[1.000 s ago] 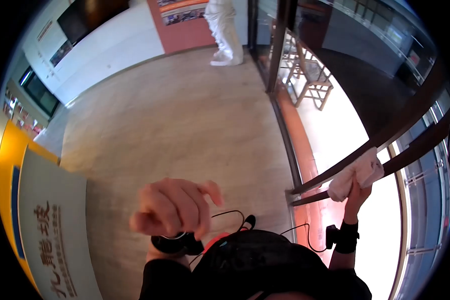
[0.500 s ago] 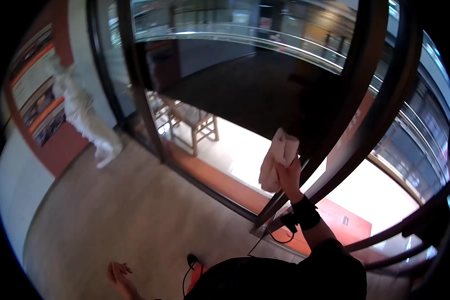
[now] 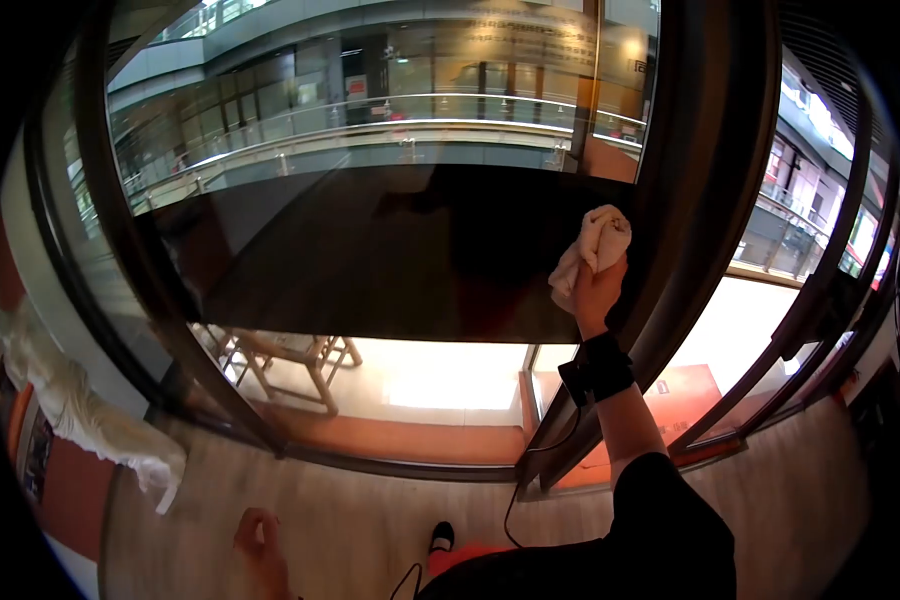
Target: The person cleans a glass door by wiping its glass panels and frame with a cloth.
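Note:
My right hand [image 3: 598,293] is raised and closed round a folded white cloth [image 3: 604,236]. The cloth is at the right part of a dark panel [image 3: 370,260] on the framed glass, near the thick dark upright frame [image 3: 705,130]. A black band with a small device [image 3: 600,370] wraps my right wrist, and a thin cable runs down from it. Low on the left hangs my left hand [image 3: 259,540], its fingers loosely bent with nothing seen in them.
Behind the glass stand wooden stools [image 3: 305,365] on a bright floor. White draped fabric [image 3: 80,410] hangs at the left beside a red-brown board. More dark framed glass [image 3: 770,330] stands to the right. My shoe [image 3: 441,537] shows on the wood-look floor.
My view has turned to the right and levelled, and the glass now faces me more squarely. My right hand with the cloth appears higher in view, still against or close to the dark panel.

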The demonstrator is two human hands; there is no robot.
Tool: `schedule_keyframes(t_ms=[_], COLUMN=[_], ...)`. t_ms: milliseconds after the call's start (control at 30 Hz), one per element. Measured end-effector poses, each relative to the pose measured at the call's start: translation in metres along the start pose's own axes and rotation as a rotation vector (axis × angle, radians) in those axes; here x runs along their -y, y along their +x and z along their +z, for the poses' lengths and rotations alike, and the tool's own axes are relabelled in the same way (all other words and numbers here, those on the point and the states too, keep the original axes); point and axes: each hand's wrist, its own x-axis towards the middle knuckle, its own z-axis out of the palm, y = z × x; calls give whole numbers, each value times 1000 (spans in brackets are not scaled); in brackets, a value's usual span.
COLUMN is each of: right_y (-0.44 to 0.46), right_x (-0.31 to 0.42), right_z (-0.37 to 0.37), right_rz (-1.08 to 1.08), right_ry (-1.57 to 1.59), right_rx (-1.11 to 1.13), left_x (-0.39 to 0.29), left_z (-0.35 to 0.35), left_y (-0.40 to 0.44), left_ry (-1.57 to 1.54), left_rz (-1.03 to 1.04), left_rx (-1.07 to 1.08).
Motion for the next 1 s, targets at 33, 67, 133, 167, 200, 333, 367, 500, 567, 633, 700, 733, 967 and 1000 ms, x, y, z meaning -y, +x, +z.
schedule_keyframes(t_ms=[33,67,133,167,200,333,367,500,567,633,700,733,967,1000], right_y=[2,1,-3,-14,-26,-60,-57,-21,21,64,87,93,16,-6], right_x=[-4,-9,0,22,33,123,128,114,98,69,55,58,87,118], right_z=[9,17,34,45,61,93,98,84,67,48,34,31,72,73], right_rz=[-10,-15,19,55,-169,-477,-530,-500,-539,-504,-326,-229,-703,-527], right_ry=[-6,-12,33,83,159,-48,-11,-71,-38,-27,9,-27,-355,-364], right_rx=[-34,-68,-76,-43,-26,404,500,400,189,18,-175,-288,87,259], left_x=[-2,-7,-6,-1,1,-5,-14,-26,-25,-22,-18,-15,14,21], left_z=[12,23,44,56,66,109,116,135,147,150,155,156,171,171], left_y=[21,41,83,105,127,220,240,303,325,344,359,365,409,415], left_ry=[1,6,25,36,49,95,137,229,313,411,424,428,484,512], left_rz=[26,54,123,158,191,432,477,574,661,713,718,722,774,775], left_rx=[20,42,70,76,85,129,116,65,-31,-78,-161,-200,-396,-418])
